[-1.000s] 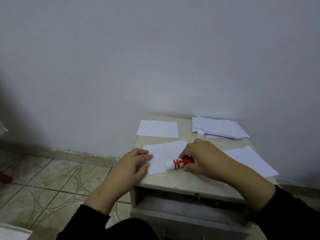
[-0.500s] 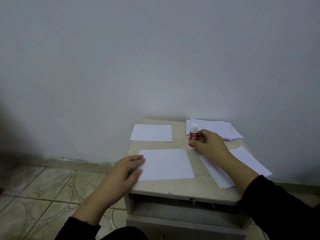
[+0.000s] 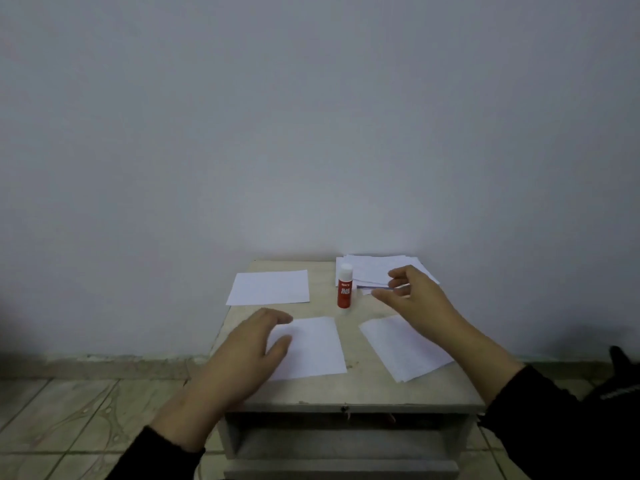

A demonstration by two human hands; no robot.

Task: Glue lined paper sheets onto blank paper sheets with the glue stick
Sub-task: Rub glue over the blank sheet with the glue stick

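So here's how my little table [image 3: 349,393] is laid out from where I'm driving this. It sits right against the wall [image 3: 311,116], tiled floor [image 3: 69,410] off to its left. Back left on top is one loose sheet [image 3: 270,287]. Back right is a stack of sheets [image 3: 374,270], and the glue stick [image 3: 345,286] stands upright just in front of that stack's left corner. Front middle is another sheet [image 3: 311,348], with my left hand [image 3: 239,355] over its left edge. To the right of that sheet lies one more sheet [image 3: 401,348], angled, with my right hand [image 3: 415,299] above its far end, near the stack.
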